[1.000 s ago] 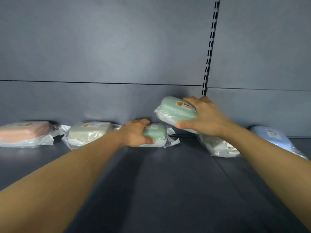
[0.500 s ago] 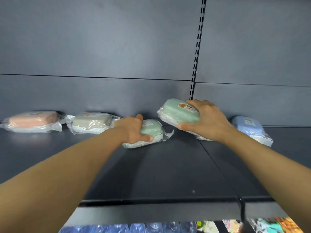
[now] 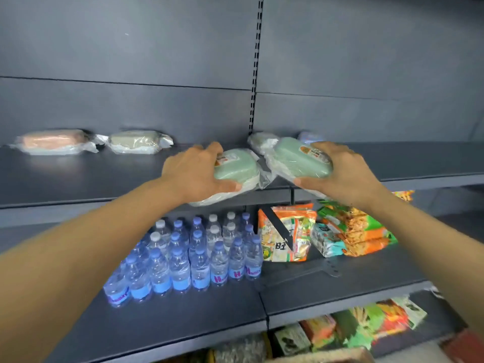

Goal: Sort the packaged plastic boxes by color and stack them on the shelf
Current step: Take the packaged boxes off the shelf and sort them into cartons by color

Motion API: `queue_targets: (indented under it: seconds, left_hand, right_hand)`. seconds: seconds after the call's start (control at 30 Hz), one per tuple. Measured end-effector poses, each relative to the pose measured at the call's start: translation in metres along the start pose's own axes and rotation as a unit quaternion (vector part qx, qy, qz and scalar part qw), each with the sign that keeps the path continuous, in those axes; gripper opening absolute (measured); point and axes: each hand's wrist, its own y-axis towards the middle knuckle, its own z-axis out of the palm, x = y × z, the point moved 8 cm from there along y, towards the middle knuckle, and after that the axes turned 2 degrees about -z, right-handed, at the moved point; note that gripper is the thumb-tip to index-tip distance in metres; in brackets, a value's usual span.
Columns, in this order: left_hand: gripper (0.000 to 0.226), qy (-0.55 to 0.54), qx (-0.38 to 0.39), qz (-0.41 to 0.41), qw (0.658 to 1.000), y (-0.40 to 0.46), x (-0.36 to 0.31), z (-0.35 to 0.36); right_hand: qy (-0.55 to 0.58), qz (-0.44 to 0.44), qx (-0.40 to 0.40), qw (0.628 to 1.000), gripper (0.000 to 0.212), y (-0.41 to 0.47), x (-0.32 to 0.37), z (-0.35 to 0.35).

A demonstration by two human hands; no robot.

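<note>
Two mint-green plastic-wrapped boxes gripped at the shelf's front edge, one per hand.

Left hand (image 3: 195, 174) clamped on the left green wrapped box (image 3: 233, 170), right hand (image 3: 343, 171) on the right green wrapped box (image 3: 298, 159); long axes roughly side to side, wrappers nearly touching, each box inward of its grip. Farther back on the dark grey shelf (image 3: 78, 176): a beige wrapped box (image 3: 136, 141), a pink wrapped box (image 3: 52, 141), another pale pack behind the right box, colour unclear.

Dark grey shelving (image 3: 78, 179), slotted upright (image 3: 255, 74)
</note>
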Motion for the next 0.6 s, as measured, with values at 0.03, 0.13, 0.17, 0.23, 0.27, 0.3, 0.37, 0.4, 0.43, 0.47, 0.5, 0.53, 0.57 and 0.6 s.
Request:
queue_targets:
  seconds: [0.03, 0.13, 0.17, 0.23, 0.27, 0.3, 0.37, 0.4, 0.43, 0.47, 0.5, 0.53, 0.57, 0.6]
  left_hand:
    - [0.078, -0.006, 0.003, 0.007, 1.000, -0.013, -0.009, 0.003]
    - [0.077, -0.018, 0.019, 0.027, 0.999, -0.047, -0.038, 0.022]
    - [0.076, -0.023, 0.028, 0.031, 0.999, -0.057, -0.046, 0.031]
    - [0.076, -0.036, 0.056, 0.036, 0.997, -0.076, -0.062, 0.055]
    - [0.077, -0.039, 0.071, 0.037, 0.996, -0.086, -0.069, 0.070]
    - [0.078, -0.038, 0.085, 0.039, 0.995, -0.096, -0.077, 0.085]
    - [0.081, -0.028, 0.120, 0.042, 0.991, -0.114, -0.091, 0.120]
    - [0.082, -0.027, 0.146, 0.040, 0.988, -0.124, -0.098, 0.139]
    - [0.082, -0.030, 0.171, 0.036, 0.984, -0.133, -0.104, 0.158]
    - [0.082, -0.033, 0.193, 0.032, 0.980, -0.141, -0.111, 0.176]
    - [0.081, -0.032, 0.211, 0.027, 0.977, -0.149, -0.118, 0.194]
    - [0.081, -0.030, 0.229, 0.018, 0.973, -0.157, -0.124, 0.211]
    - [0.082, -0.030, 0.246, 0.008, 0.969, -0.164, -0.131, 0.228]
    - [0.081, -0.032, 0.260, -0.001, 0.965, -0.171, -0.138, 0.244]
  right_hand:
    - [-0.007, 0.008, 0.005, 1.000, 0.073, -0.016, -0.003, -0.003]
    - [-0.019, 0.039, 0.027, 0.999, 0.080, -0.064, -0.021, -0.004]
    - [-0.024, 0.048, 0.036, 0.998, 0.083, -0.080, -0.029, -0.002]
    - [-0.023, 0.057, 0.054, 0.997, 0.085, -0.110, -0.045, 0.007]
    - [-0.019, 0.059, 0.062, 0.996, 0.085, -0.126, -0.053, 0.012]
    - [-0.014, 0.062, 0.068, 0.996, 0.084, -0.141, -0.062, 0.018]
    - [0.000, 0.075, 0.087, 0.993, 0.080, -0.170, -0.085, 0.032]
    - [0.005, 0.083, 0.104, 0.991, 0.081, -0.186, -0.100, 0.041]
    - [0.005, 0.094, 0.123, 0.988, 0.085, -0.200, -0.115, 0.050]
    - [0.005, 0.106, 0.142, 0.984, 0.089, -0.214, -0.132, 0.060]
    - [0.006, 0.115, 0.161, 0.980, 0.091, -0.228, -0.148, 0.070]
    - [0.005, 0.119, 0.177, 0.977, 0.092, -0.241, -0.164, 0.078]
    - [0.001, 0.123, 0.191, 0.974, 0.091, -0.253, -0.180, 0.086]
    - [-0.005, 0.129, 0.202, 0.971, 0.089, -0.264, -0.194, 0.092]
